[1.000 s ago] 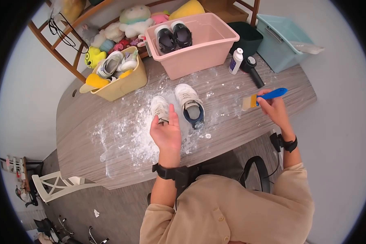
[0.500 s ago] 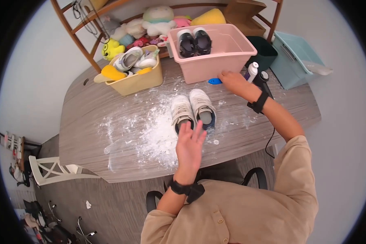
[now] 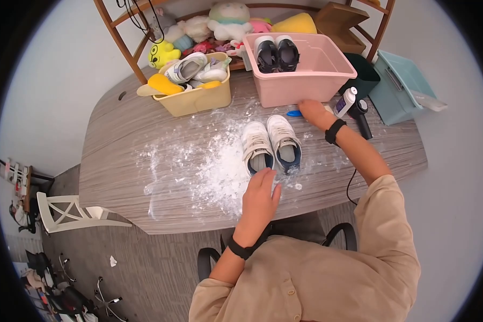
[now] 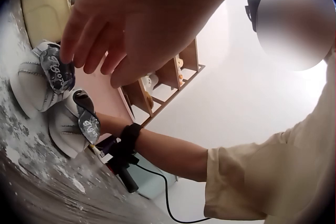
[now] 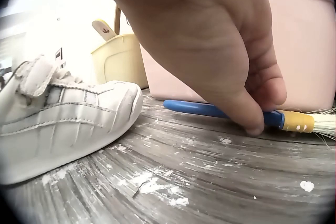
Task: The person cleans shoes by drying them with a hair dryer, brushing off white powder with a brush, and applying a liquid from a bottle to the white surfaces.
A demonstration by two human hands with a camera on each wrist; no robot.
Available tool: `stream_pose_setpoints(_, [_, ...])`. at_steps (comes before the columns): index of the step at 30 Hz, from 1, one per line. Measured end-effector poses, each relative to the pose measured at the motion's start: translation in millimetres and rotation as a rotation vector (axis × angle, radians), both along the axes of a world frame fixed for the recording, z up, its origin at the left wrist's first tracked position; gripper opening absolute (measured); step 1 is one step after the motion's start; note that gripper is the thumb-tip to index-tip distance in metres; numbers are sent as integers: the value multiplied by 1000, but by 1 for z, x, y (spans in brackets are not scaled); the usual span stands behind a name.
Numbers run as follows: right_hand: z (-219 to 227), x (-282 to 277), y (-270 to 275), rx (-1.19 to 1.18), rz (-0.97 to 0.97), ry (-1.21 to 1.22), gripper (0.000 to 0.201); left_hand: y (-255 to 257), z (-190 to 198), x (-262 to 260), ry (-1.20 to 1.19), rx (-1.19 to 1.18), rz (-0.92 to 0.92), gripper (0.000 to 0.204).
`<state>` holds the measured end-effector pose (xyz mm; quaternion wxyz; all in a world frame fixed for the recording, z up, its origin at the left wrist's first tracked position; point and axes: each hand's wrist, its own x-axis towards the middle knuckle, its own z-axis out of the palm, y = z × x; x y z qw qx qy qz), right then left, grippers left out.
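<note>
A pair of white sneakers (image 3: 257,145) stands side by side on the wood-grain table (image 3: 118,172), toes toward the bins. My left hand (image 3: 260,198) is held over the heel of the left sneaker, fingers loosely extended and holding nothing. In the left wrist view its fingertips overlap the dark, lettered heel (image 4: 56,69). My right hand (image 3: 315,114) is low at the foot of the pink bin (image 3: 300,88). Its thumb and fingers pinch the blue handle of a flat paintbrush (image 5: 194,108), which lies along the tabletop with its pale bristles (image 5: 325,123) pointing right.
White powder (image 3: 220,172) is scattered around the sneakers. Dark shoes (image 3: 277,56) sit in the pink bin. A yellow bin (image 3: 198,99) of shoes and brushes stands left; a white bottle (image 3: 346,102), black hair dryer (image 3: 362,121) and light-blue bin (image 3: 402,91) are at right.
My right hand has carried the paintbrush from the table's right side down to the foot of the pink bin. My left hand has turned from palm up to palm down by the sneaker heels.
</note>
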<state>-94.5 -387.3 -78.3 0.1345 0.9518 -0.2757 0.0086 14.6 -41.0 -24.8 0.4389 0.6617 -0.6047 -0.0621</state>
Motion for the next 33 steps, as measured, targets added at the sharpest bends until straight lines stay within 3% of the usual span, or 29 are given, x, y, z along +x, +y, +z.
stream_pose_setpoints(4, [13, -2, 3, 120, -100, 112, 19, -10, -2, 6, -101, 112, -29, 37])
stream_pose_setpoints(7, [10, -4, 3, 127, -130, 68, 21, -17, -6, 15, -179, 199, -41, 38])
stream_pose_setpoints(11, [11, -21, 15, 202, -42, -214, 30, -22, -10, 20, -228, 213, -62, 39])
stream_pose_setpoints(13, [31, -39, 48, 312, 64, -408, 35, -25, -6, 20, -221, 198, -50, 41])
stream_pose_setpoints(14, [34, -46, 57, 282, 113, -499, 27, -27, -4, 20, -215, 194, -38, 42])
stream_pose_setpoints(17, [49, -79, 80, 699, -199, -721, 27, -34, -3, 19, -339, 223, -63, 48])
stream_pose_setpoints(18, [46, -92, 77, 733, -228, -792, 30, -37, -8, 18, -399, 254, -60, 59])
stream_pose_setpoints(20, [35, -117, 62, 800, -281, -936, 35, -40, -7, 13, -462, 280, -80, 63])
stream_pose_setpoints(23, [21, -146, 24, 501, -650, -1104, 44, -47, -7, 7, -531, 308, -84, 61])
stream_pose_setpoints(24, [22, -146, 20, 454, -691, -1082, 58, -50, -8, 6, -550, 318, -79, 59])
stream_pose_setpoints(29, [21, -127, 0, 350, -749, -1004, 78, -62, -20, 8, -517, 335, -106, 40])
stream_pose_setpoints(33, [7, -117, -9, 253, -727, -1019, 61, -63, -25, 12, -468, 321, -131, 34])
